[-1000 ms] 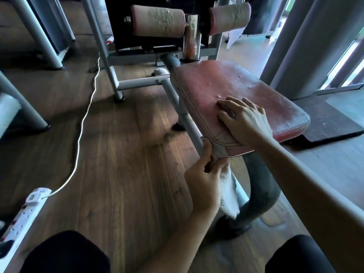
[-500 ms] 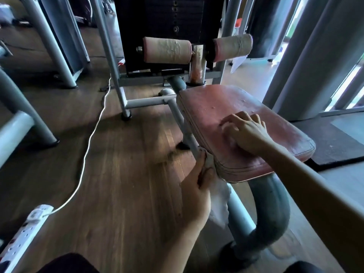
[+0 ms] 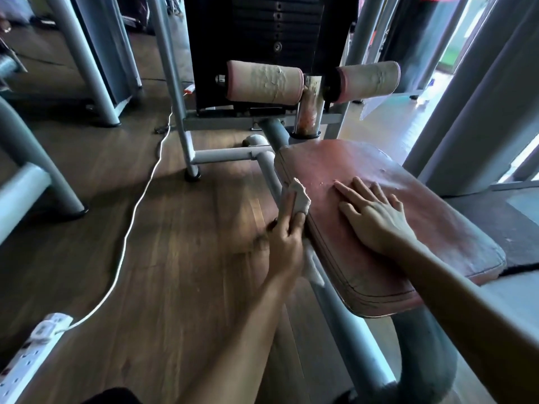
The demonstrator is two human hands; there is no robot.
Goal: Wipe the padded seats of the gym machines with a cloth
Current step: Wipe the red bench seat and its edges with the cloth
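Observation:
A worn red padded seat point(image 3: 414, 249) of a grey gym machine fills the right half of the view. My left hand point(image 3: 287, 231) holds a white cloth point(image 3: 300, 195) against the seat's left side edge, fingers over the cloth. More of the cloth hangs below the hand beside the frame tube. My right hand point(image 3: 374, 217) lies flat on top of the seat with its fingers straight and spread.
Two cracked pink roller pads point(image 3: 264, 83) and a black weight stack point(image 3: 271, 33) stand behind the seat. A white cable point(image 3: 137, 196) runs across the wooden floor to a power strip point(image 3: 32, 354) at the lower left. Grey machine legs point(image 3: 35, 158) stand on the left.
My left hand has slid the cloth forward along the seat's left edge. My right hand has flattened from curled fingers to straight ones. The view has tilted up.

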